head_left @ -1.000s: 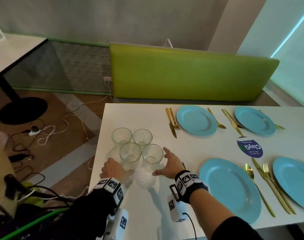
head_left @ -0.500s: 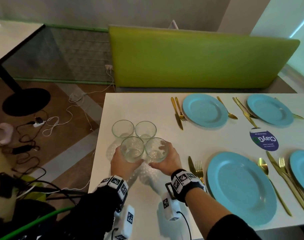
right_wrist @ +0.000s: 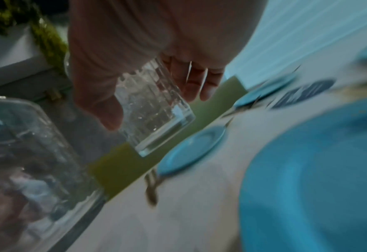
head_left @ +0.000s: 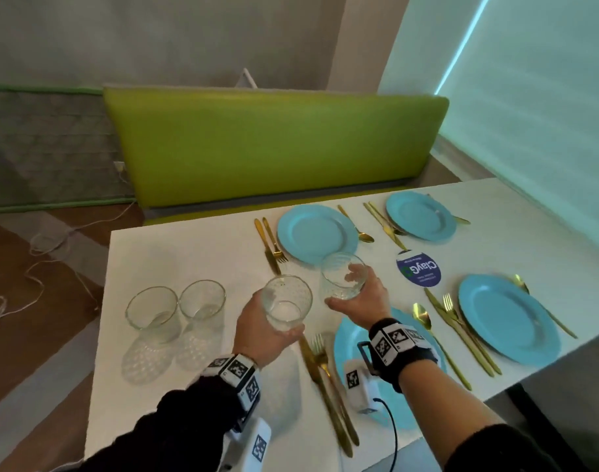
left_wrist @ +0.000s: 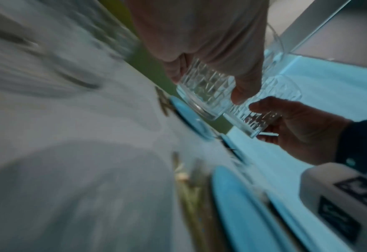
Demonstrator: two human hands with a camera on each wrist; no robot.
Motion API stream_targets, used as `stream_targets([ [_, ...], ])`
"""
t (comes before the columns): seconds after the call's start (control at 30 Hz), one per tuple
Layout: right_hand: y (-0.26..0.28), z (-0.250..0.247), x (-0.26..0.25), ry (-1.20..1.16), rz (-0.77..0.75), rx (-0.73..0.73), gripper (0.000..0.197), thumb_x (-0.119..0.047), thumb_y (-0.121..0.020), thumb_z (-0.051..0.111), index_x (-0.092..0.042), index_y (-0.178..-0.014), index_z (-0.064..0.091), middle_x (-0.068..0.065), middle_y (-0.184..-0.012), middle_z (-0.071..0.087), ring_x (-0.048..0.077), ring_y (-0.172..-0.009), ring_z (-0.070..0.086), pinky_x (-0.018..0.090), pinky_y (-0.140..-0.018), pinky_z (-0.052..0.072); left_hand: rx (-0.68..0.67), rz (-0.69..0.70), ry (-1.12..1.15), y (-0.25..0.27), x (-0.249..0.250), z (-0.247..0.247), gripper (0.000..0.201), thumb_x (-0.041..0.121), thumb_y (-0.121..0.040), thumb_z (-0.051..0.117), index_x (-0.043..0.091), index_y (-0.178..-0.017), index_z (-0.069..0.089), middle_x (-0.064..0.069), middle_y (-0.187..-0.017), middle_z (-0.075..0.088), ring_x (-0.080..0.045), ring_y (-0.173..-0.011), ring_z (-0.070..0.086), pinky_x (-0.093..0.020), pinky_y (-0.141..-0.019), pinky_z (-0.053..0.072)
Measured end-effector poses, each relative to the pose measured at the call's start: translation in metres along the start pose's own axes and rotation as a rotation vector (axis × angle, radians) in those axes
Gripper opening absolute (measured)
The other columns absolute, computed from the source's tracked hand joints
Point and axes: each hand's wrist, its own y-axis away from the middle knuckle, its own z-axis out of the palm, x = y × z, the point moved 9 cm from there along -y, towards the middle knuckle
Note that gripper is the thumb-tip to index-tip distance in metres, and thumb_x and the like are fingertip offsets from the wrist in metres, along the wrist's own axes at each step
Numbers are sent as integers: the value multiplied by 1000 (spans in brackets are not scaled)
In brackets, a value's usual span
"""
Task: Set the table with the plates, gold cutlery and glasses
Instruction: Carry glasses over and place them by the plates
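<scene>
Head view, near to far: the left hand (head_left: 264,330) has its fingers wrapped round 1 patterned glass (head_left: 287,303), and the right hand (head_left: 361,306) grips a second glass (head_left: 342,275), both lifted clear of the white worktop (head_left: 196,253). 2 spare glasses (head_left: 175,310) stand to the left. 4 blue plates (head_left: 313,233) already carry gold cutlery (head_left: 269,243). Step in hand: distributing glasses. Next, each glass likely needs setting upright beside a plate, clear of the cutlery.

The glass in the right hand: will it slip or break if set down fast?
Probably rigid and breakable: the glass is clear with a thick base. Its cut pattern likely aids grip, and the right hand wraps its side. Set down tilted as now, it might tip.
</scene>
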Motion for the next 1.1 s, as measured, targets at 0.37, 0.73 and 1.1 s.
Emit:
stream_targets([
  [0.37, -40, -177, 123, -112, 331, 334, 73, -25, -58, 84, -18, -122, 50, 4, -114, 61, 23, -107, 57, 31, -93, 47, -237, 146, 32, -60, 135, 144, 81, 27, -60, 86, 10, -128, 46, -8, -129, 57, -24, -118, 54, -21, -90, 38],
  [0.73, -149, -252, 259, -168, 546, 355, 76, -29, -63, 84, -16, -128, 46, 12, -126, 57, 28, -116, 53, 33, -97, 42, -362, 144, -24, -120, 190, 289, 82, 36, -58, 85, 23, -129, 46, 0, -127, 60, -19, -115, 58, -31, -94, 50],
  [1.1, -234, -260, 334, -224, 681, 404, 77, -31, -67, 82, -13, -130, 42, 15, -127, 55, 31, -118, 52, 32, -93, 44, -369, 94, -102, -177, 198, 368, 80, 35, -61, 85, 19, -129, 46, 1, -126, 59, -18, -116, 56, -25, -94, 46],
])
